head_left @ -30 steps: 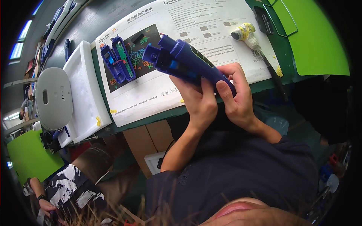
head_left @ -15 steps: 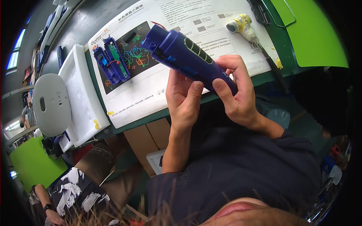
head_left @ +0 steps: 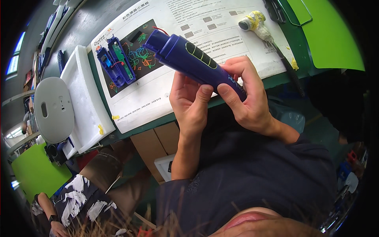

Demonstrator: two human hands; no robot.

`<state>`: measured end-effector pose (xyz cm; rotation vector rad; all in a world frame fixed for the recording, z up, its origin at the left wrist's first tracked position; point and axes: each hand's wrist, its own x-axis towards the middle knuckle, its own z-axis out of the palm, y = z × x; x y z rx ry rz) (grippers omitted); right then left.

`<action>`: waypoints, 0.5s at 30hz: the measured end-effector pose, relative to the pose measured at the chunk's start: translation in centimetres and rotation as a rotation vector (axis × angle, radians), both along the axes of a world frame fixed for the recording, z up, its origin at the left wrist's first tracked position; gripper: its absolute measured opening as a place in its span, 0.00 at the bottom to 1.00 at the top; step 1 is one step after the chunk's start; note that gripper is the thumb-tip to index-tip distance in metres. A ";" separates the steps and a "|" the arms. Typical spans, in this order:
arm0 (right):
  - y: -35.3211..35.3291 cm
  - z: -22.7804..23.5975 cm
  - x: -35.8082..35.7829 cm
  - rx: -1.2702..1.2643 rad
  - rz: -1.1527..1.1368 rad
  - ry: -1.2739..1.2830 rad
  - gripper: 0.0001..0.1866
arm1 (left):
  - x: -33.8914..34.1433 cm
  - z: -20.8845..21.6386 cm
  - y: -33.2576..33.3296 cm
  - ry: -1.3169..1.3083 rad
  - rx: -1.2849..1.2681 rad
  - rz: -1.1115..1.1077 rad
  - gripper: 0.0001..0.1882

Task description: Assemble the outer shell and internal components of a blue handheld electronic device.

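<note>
A dark blue, tube-shaped plastic housing [head_left: 197,59] slants across the front of the table, held above it in both hands. Black oval panels edged in pale green run along its upper side, and a red wire sticks out at its far-left end. My left hand [head_left: 191,96] is closed round the middle from below, thumb along the near side. Around the near-right end my right hand [head_left: 248,96] is wrapped, its thumb pressed on the surface. Beyond, an opened blue casing [head_left: 121,65] with a green circuit board and red wires lies on the printed sheet [head_left: 158,106].
A tool with a yellow-and-white wrapped head [head_left: 252,21] and black handle lies at the far right. On the left, a grey oval device [head_left: 54,110] stands by a white foam tray [head_left: 92,118]. Another person's arm [head_left: 47,207] shows at lower left. Green panels flank the table.
The blue housing has rolled in my hands, so the inner parts along its near side no longer show. Both hands have shifted slightly left and keep their hold.
</note>
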<state>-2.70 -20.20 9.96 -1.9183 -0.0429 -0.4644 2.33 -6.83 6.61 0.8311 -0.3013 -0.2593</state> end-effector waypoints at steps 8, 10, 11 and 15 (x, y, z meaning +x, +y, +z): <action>0.0 -0.4 0.2 0.020 0.014 -0.019 0.16 | 0.1 -0.1 0.4 -0.028 0.064 0.004 0.29; -0.1 -0.1 0.3 -0.004 0.021 -0.011 0.16 | 0.2 0.0 0.5 -0.043 0.082 0.001 0.31; -0.3 0.0 0.4 -0.003 0.039 -0.033 0.16 | 0.3 0.3 0.5 -0.031 0.116 -0.018 0.34; -1.8 -0.6 1.1 -0.140 0.143 -0.112 0.22 | 1.5 0.5 2.3 -0.051 0.122 -0.011 0.41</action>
